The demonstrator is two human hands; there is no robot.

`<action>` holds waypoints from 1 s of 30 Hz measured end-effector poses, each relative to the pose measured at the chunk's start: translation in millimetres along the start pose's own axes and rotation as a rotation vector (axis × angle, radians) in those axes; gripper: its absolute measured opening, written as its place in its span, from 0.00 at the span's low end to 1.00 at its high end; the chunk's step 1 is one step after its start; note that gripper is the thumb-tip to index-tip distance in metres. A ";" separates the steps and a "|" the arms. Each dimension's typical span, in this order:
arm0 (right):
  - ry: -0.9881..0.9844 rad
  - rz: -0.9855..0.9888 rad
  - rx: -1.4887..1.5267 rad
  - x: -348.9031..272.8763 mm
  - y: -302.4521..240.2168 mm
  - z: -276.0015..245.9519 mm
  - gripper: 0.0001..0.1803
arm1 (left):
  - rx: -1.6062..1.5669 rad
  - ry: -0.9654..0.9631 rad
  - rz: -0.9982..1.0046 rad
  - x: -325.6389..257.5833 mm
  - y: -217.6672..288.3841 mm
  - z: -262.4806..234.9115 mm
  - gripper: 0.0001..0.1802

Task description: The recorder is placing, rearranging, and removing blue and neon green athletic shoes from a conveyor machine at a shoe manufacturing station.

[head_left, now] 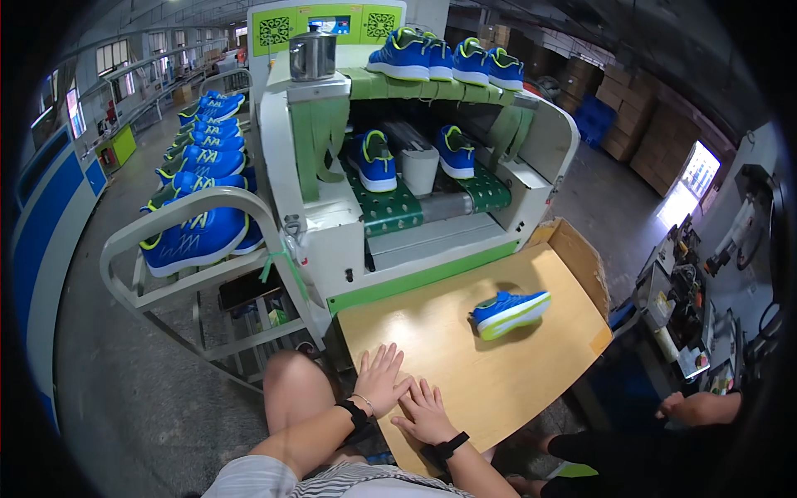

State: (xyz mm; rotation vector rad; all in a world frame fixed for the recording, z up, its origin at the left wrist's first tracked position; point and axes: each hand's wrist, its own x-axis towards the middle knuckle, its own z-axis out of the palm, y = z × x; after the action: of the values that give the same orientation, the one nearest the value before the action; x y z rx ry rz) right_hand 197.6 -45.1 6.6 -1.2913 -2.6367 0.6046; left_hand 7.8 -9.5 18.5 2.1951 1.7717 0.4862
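Nearest us, our left hand (382, 378) and right hand (426, 412) lie flat and open, holding nothing, fingers spread on the near edge of the tan work board (465, 365). A blue sneaker with a lime sole (510, 312) lies tipped on its side farther up the board, well apart from both hands. We judge this a pause between pickups; reaching it means stretching forward and right.

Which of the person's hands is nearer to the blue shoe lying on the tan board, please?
Right. The right hand lies flat on the tan board, below and left of the blue shoe. The left hand rests flat beside it, farther left of the shoe.
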 end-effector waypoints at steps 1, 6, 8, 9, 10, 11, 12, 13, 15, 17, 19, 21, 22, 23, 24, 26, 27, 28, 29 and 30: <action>-0.005 0.003 0.010 -0.8 0.9 -0.2 0.37 | 0.009 0.013 0.007 0.2 0.1 0.0 0.41; 0.062 -0.033 -0.058 0.4 -5.3 -14.9 0.33 | 0.010 0.020 0.012 1.1 0.1 1.7 0.39; 0.042 0.219 0.376 13.6 17.2 -37.1 0.29 | 0.015 0.024 0.014 1.9 -0.7 3.3 0.38; 0.031 0.343 0.593 23.0 28.8 -50.1 0.28 | 0.024 0.024 0.011 2.2 -1.7 5.2 0.38; 0.343 0.360 0.413 28.2 17.4 -79.4 0.24 | 0.037 0.022 0.005 1.6 -4.4 6.8 0.38; 0.546 0.228 0.233 36.0 35.2 -89.4 0.28 | 0.036 0.022 0.003 2.1 -3.8 4.9 0.37; 0.596 0.191 0.092 40.1 54.4 -103.0 0.35 | 0.034 0.022 0.001 2.2 -3.0 2.8 0.37; 0.583 0.257 -0.069 39.5 86.8 -99.7 0.42 | 0.027 0.019 0.012 4.5 0.7 2.1 0.37; 0.475 0.372 -0.323 27.4 106.3 -106.9 0.44 | 0.024 0.021 0.009 4.4 -0.8 2.0 0.37; 0.429 0.488 -0.431 21.5 112.2 -103.8 0.46 | 0.018 0.022 0.006 4.8 -1.5 0.6 0.37; 0.445 0.613 -0.392 8.1 114.1 -92.5 0.48 | 0.007 0.015 0.006 4.4 0.3 1.8 0.37; 0.552 0.703 -0.269 -2.3 116.4 -87.4 0.50 | -0.022 0.038 0.009 4.0 -0.8 4.8 0.37; 0.606 0.749 -0.207 -7.2 118.7 -86.2 0.50 | -0.037 0.049 0.011 3.1 -1.9 6.2 0.37; 0.570 0.875 -0.062 -9.6 122.4 -93.6 0.54 | -0.030 0.047 -0.006 1.3 -2.1 7.5 0.37; 0.671 0.872 0.084 -11.9 132.3 -103.4 0.55 | -0.027 0.052 -0.013 1.6 -1.4 6.9 0.38; 0.884 0.846 0.369 -14.9 161.1 -118.2 0.57 | -0.025 0.063 -0.021 1.5 -0.7 7.0 0.38; 1.043 0.790 0.458 -11.3 174.8 -123.1 0.59 | -0.017 0.055 -0.016 2.7 2.7 3.3 0.38; 1.106 0.811 0.434 -10.4 187.6 -128.2 0.59 | -0.009 0.047 -0.011 5.0 7.2 1.3 0.38; 1.018 0.776 0.577 1.0 198.1 -128.5 0.58 | -0.011 0.047 -0.020 3.0 5.4 1.0 0.38; 0.941 0.742 0.709 6.2 209.8 -128.1 0.56 | -0.017 0.047 -0.015 3.5 5.8 2.3 0.38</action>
State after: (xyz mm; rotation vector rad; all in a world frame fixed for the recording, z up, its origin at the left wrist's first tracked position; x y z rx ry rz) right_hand 384.2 112.4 35.6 -1.6716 -1.0352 0.6739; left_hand 14.6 -7.3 19.1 2.1744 1.7998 0.5515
